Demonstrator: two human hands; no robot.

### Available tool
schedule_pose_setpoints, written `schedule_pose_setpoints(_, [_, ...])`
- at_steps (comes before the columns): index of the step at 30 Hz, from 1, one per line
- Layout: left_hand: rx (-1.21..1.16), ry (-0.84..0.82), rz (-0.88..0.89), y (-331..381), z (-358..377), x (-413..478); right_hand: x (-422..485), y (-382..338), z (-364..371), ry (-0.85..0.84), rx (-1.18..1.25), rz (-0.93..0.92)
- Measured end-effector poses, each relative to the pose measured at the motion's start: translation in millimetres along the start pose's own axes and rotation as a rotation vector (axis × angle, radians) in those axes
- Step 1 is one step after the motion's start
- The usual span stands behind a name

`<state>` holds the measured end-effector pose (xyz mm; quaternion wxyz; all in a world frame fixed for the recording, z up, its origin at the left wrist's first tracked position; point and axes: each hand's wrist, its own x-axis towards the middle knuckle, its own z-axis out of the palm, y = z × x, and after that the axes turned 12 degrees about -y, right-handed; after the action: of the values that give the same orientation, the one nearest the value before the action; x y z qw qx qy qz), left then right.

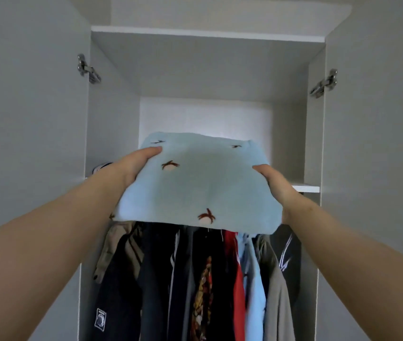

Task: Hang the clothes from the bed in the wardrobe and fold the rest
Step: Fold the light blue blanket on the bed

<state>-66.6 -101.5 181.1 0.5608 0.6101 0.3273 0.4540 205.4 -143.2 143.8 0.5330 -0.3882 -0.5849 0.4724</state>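
A folded light-blue garment (202,185) with small brown palm-tree prints is raised in front of the open wardrobe (205,77), at the height of its middle shelf (306,187). My left hand (135,166) grips the garment's left edge, thumb on top. My right hand (273,184) grips its right edge. The fingers of both hands are hidden under the cloth. The garment covers most of the shelf's front edge.
Several hung clothes (195,279) fill the space below the shelf: dark jackets, a red piece, a light-blue shirt, a grey one. Both wardrobe doors (23,119) stand open at the sides. A higher shelf (207,34) runs above.
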Motion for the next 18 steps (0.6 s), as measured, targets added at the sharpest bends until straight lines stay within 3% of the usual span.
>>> schedule_pose_setpoints(10, [0.124, 0.033, 0.111, 34, -28, 148, 154, -14, -50, 0.036, 0.007, -0.125])
schedule_pose_setpoints(18, [0.174, 0.061, 0.144, 20, -64, 274, 264, 8, -78, 0.142, -0.078, -0.092])
